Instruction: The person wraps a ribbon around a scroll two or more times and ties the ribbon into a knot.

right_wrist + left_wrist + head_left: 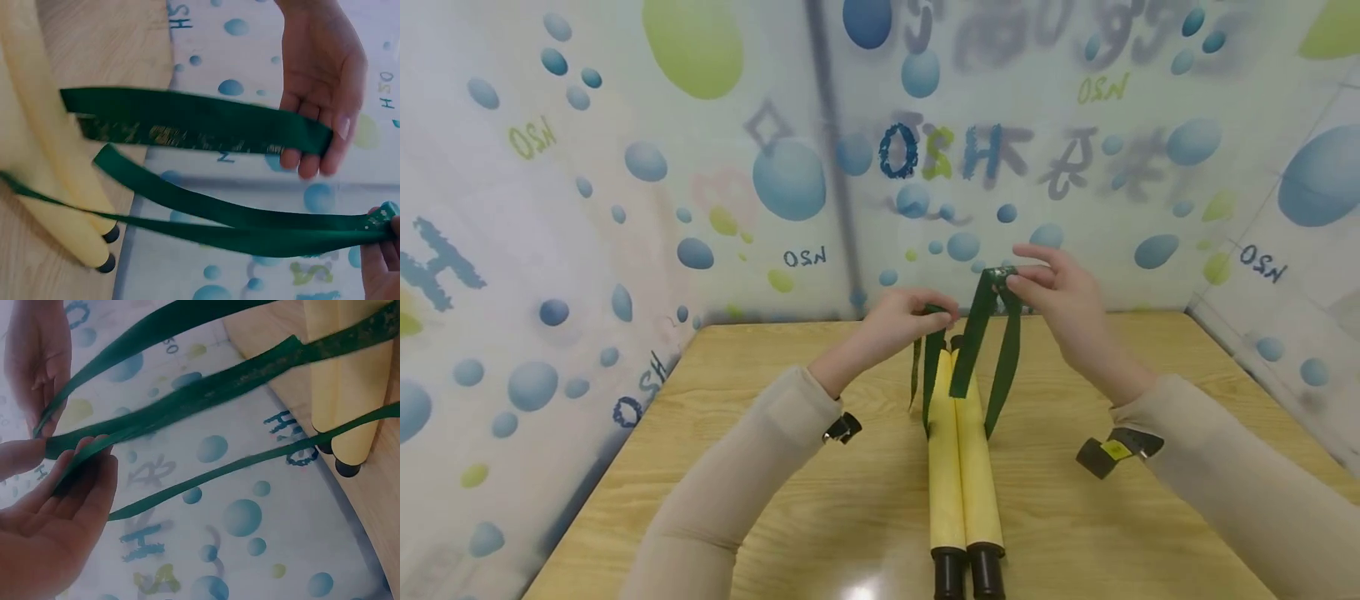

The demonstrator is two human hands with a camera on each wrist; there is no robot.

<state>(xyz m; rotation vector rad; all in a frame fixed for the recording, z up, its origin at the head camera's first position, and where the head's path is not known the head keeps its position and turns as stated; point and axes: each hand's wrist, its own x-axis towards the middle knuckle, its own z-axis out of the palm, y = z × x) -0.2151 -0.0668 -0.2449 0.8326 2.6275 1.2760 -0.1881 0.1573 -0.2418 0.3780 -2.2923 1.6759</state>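
Note:
A pale yellow scroll (945, 475), rolled from both sides into two parallel rolls with dark end knobs (949, 571), lies lengthwise on the table. Green ribbon comes up from it on both sides. My left hand (901, 323) pinches one ribbon length (935, 358) between thumb and fingers, above the scroll's far end. Farther right and slightly higher, my right hand (1063, 304) pinches another green ribbon (973, 342), which folds over at the fingers with one end hanging loose. Gold markings (164, 134) show on the left hand's ribbon in the right wrist view.
The wooden table (775, 500) ends at a wall (737, 250) printed with blue and green drops and letters. Similar panels stand left and right. Dark straps with small devices (1099, 458) sit on both sleeved wrists.

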